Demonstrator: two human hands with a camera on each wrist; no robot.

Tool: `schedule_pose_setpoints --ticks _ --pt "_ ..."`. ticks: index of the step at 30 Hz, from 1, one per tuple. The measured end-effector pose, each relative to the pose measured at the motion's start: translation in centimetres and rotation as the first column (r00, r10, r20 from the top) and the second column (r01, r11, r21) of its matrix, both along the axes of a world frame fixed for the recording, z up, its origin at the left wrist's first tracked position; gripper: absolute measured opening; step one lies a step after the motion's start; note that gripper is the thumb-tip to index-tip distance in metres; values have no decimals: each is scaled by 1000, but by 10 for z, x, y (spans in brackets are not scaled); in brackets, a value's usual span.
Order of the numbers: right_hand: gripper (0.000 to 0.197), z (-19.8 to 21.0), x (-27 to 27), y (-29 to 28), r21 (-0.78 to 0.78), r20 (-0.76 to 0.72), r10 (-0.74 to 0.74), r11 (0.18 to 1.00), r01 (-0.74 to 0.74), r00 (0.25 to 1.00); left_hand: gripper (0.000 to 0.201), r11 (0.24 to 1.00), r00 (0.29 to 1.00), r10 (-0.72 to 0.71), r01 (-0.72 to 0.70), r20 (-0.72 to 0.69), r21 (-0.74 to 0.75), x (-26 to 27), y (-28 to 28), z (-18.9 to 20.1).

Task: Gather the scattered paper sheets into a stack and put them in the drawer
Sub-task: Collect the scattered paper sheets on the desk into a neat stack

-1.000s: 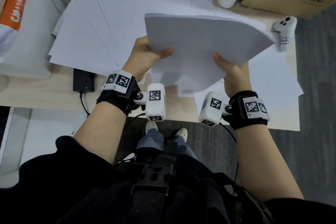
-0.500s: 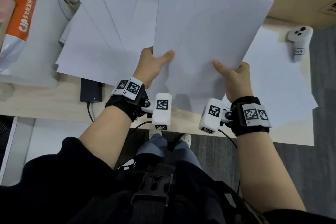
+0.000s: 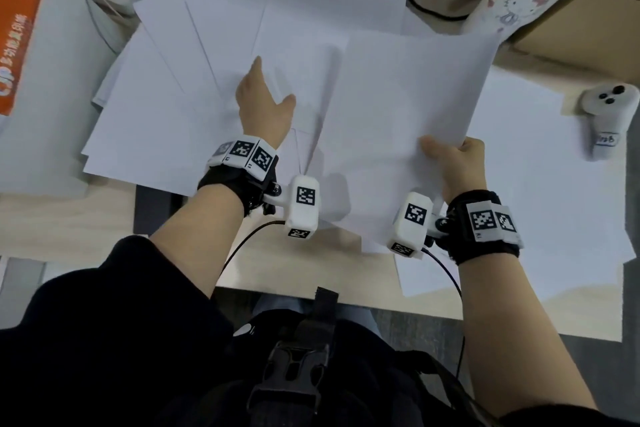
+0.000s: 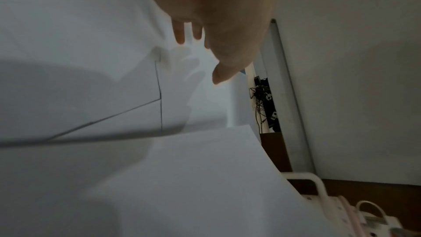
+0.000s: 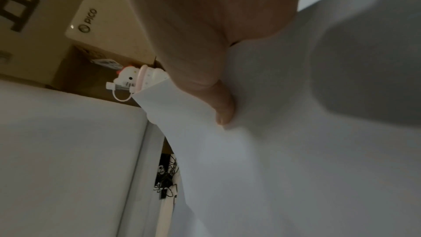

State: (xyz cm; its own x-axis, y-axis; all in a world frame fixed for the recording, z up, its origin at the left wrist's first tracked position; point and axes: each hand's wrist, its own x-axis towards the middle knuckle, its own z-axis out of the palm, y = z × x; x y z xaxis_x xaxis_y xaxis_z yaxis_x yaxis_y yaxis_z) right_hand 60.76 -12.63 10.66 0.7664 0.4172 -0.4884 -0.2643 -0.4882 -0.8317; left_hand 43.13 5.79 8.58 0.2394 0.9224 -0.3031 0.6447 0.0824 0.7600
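My right hand [image 3: 450, 156] pinches the near edge of a gathered stack of white sheets [image 3: 405, 114], thumb on top, holding it just above the desk; the right wrist view shows the thumb pressed into the stack [image 5: 250, 151]. My left hand [image 3: 263, 104] is off the stack and reaches forward with straight fingers over the fanned loose sheets [image 3: 207, 55] on the desk's left. In the left wrist view the left hand [image 4: 205, 52] hovers above those sheets [image 4: 79, 25], holding nothing. More loose sheets [image 3: 540, 184] lie under and right of the stack. No drawer is in view.
A white controller [image 3: 606, 114] lies at the desk's right edge. A Hello Kitty bottle [image 3: 512, 0] and a cardboard box [image 3: 588, 21] stand at the back right. An orange package [image 3: 20, 21] sits at the left, and a black device [image 3: 152, 204] near the front edge.
My left hand has let go of the stack and reached forward-left over the fanned sheets. The right hand alone now holds the stack, which has dropped lower and shifted right.
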Motion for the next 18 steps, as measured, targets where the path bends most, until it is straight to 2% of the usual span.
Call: schedule_pose_setpoints --ticks 4,7,11,14,18 --pt "14 -13 20 12 -17 -19 -29 999 29 999 87 1000 978 10 -12 -207 -5 21 23 -6" --pt "12 -23 30 21 -29 -24 -40 999 39 999 88 997 941 57 -69 -335 -23 35 38 -11" --pt "21 -32 40 27 -49 -36 -31 998 30 999 80 986 931 159 -166 -328 6 44 55 -22" --pt "19 -38 44 27 -53 -37 -11 999 9 999 73 985 939 162 -171 -303 -3 49 60 -25" --pt "15 -44 47 27 -55 -62 -26 998 22 998 61 982 919 185 -190 -348 21 57 59 -23"
